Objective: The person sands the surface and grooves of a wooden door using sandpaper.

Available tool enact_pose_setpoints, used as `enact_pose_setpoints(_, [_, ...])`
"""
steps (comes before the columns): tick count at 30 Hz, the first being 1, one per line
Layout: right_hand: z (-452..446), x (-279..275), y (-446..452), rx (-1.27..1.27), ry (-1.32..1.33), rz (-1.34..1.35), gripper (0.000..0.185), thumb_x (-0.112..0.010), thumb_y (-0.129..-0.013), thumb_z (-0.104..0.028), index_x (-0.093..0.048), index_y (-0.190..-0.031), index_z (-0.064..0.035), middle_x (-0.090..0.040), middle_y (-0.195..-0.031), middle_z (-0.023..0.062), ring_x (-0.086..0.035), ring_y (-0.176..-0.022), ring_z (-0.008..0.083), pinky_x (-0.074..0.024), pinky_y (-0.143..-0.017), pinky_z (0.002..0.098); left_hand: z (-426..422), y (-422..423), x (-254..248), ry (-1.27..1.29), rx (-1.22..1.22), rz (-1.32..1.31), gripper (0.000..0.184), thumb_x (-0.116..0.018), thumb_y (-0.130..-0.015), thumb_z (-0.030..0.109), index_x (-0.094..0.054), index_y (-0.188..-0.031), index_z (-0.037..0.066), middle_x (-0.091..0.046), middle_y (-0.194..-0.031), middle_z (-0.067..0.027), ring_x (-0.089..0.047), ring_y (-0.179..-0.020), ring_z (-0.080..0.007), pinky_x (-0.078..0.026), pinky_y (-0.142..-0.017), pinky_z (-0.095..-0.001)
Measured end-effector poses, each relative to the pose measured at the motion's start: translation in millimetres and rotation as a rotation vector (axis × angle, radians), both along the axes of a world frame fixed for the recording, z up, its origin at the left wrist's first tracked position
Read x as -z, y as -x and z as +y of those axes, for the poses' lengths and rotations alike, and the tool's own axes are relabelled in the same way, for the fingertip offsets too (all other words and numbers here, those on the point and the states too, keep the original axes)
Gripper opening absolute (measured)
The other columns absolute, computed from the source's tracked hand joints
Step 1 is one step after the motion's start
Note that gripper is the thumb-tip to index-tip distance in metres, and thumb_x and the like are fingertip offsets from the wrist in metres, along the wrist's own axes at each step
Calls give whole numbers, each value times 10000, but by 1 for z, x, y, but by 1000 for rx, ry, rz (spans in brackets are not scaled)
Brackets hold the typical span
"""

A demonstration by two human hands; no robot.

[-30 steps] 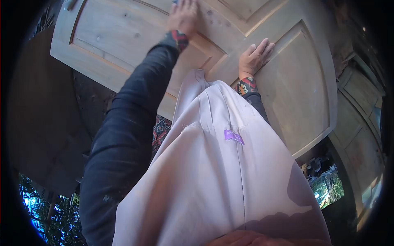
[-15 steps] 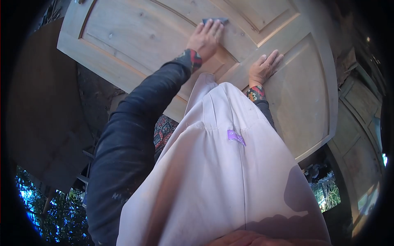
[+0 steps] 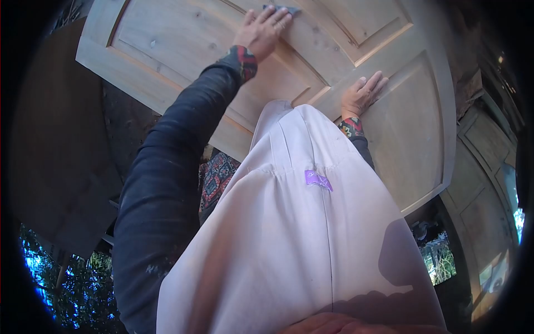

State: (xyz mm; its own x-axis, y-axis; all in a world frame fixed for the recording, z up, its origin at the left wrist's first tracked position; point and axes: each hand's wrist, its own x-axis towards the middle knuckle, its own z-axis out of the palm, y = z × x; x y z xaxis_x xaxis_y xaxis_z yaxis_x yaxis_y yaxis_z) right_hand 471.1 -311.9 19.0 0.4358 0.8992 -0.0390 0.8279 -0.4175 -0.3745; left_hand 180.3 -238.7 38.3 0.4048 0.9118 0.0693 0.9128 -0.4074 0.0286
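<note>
A panelled wooden door (image 3: 183, 42) of pale wood fills the upper view. My left hand (image 3: 262, 34) lies over a small dark grey-blue sheet (image 3: 291, 10), its fingers pressing the sheet on the door's surface; the thumb is hidden. Further right, my right hand (image 3: 362, 96) rests on the wood beside a recessed panel, fingers somewhat apart and nothing visible in it. Pale cloth with a purple tag (image 3: 319, 180) hangs in front of the camera and hides part of the right arm and the door's lower edge.
Another panelled wooden piece (image 3: 484, 206) stands at the right. A large dark board (image 3: 53, 145) is at the left. Red-and-dark patterned fabric (image 3: 218, 177) shows below the door. Leafy greenery (image 3: 83, 295) appears at the lower left.
My left hand and the sheet moved down and right across the door, then back up and left. My right hand stays beside the same panel while the view shifts slightly.
</note>
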Motion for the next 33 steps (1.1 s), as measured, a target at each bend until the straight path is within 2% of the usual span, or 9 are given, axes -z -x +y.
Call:
enact_pose_setpoints(4, [-1,-2,1,11,11,3,570,-343,-965,-311,-263,-1479,-77,-169,-1542,219,-171,-1432,357,-194,-1105,573,64,37,-20,48,-320,-64,583,-506,-851,159,-382,-1418,112,-444,-1426,-43,-408,-1316,-251,-359,-1021,-551])
enact_pose_setpoints(14, [2,1,2,16,-8,-7,572,-354,-965,-325,-263,-1482,-96,-183,-1542,205,-175,-1432,352,-208,-1096,584,12,10,-8,123,230,32,634,-505,-811,68,-419,-1426,196,-397,-1481,-5,-406,-1330,-164,-266,-1088,-475])
enact_pose_setpoints(18, [1,-2,3,26,4,1,569,-355,-965,-326,-266,-1481,-104,-188,-1542,199,-177,-1431,350,-206,-1097,583,112,98,-45,166,-489,-15,628,-534,-838,149,-343,-1427,43,-421,-1446,-76,-386,-1335,-263,-299,-1091,-467])
enact_pose_setpoints(22, [1,-2,3,16,-2,-4,570,-356,-965,-326,-271,-1478,-93,-194,-1536,213,-183,-1429,352,-198,-1103,573,85,55,-40,163,-365,-92,593,-482,-870,148,-332,-1436,54,-387,-1473,-84,-346,-1369,-252,-301,-1078,-521])
enact_pose_setpoints(23, [-1,0,1,10,-10,-9,570,-356,-966,-326,-272,-1477,-89,-196,-1534,217,-185,-1428,352,-197,-1105,568,57,39,-15,231,-261,67,560,-503,-815,67,-489,-1363,182,-481,-1413,-39,-437,-1305,-188,-290,-1070,-505])
enact_pose_setpoints(27, [-1,3,-2,-24,-37,-33,569,-362,-967,-320,-279,-1471,-70,-201,-1528,230,-194,-1424,359,-196,-1111,548,-40,-30,-4,298,239,-104,606,-492,-829,63,-430,-1416,200,-403,-1479,-7,-366,-1365,-186,-227,-1116,-515])
enact_pose_setpoints(31, [-3,-1,2,-22,-37,-9,564,-365,-969,-308,-278,-1470,-65,-199,-1529,230,-195,-1421,365,-197,-1111,544,38,67,1,0,51,4,638,-512,-789,29,-448,-1398,207,-446,-1443,-8,-428,-1314,-179,-308,-1063,-510])
enact_pose_setpoints(32, [-3,-1,2,-20,-36,-7,562,-365,-969,-305,-278,-1470,-64,-199,-1529,230,-195,-1421,366,-197,-1110,546,75,91,-20,515,-269,161,614,-519,-777,35,-471,-1369,189,-481,-1406,-37,-459,-1279,-185,-356,-1017,-512])
enact_pose_setpoints(33, [0,-1,2,-15,-43,-8,561,-365,-970,-302,-279,-1470,-64,-199,-1529,230,-195,-1421,366,-197,-1109,547,95,120,-28,163,-324,-56,570,-437,-890,135,-327,-1448,96,-380,-1481,-68,-333,-1379,-248,-295,-1064,-573])
